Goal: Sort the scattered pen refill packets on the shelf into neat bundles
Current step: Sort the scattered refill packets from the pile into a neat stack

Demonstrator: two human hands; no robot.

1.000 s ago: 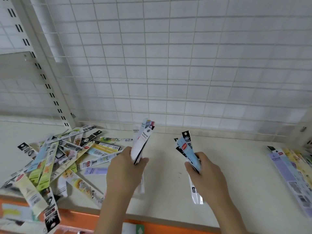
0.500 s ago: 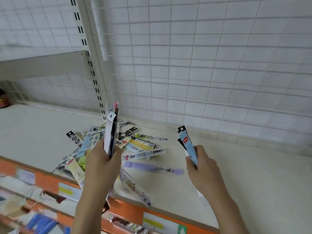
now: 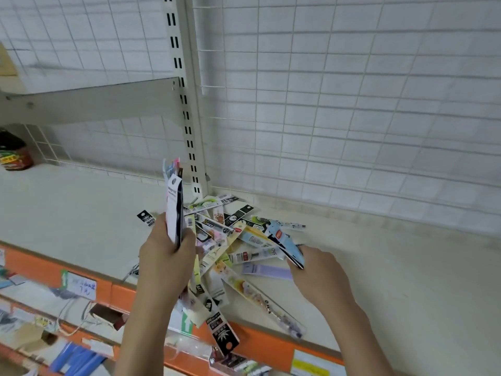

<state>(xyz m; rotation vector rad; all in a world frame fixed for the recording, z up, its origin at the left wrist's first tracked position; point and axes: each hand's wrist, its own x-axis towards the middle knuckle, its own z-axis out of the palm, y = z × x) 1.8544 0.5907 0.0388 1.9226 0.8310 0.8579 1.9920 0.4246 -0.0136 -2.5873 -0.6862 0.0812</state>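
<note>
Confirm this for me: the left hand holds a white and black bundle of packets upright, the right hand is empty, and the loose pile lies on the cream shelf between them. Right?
Not quite. In the head view the right hand is not empty: it grips a small light blue and black bundle of packets. The rest stands: the left hand holds the white and black bundle of packets upright, with the loose pile on the cream shelf.

Packet pile (image 3: pixel 233 240) on shelf (image 3: pixel 393 280), jar (image 3: pixel 15 153) far left behind.

View has been swung left since a second ago. Right hand (image 3: pixel 320 275) with its blue packets (image 3: pixel 284 242) has been lowered from mid-air over bare shelf to the scattered pile (image 3: pixel 233 240). Left hand's bundle (image 3: pixel 174 207) now stands upright over the pile's left edge.
</note>
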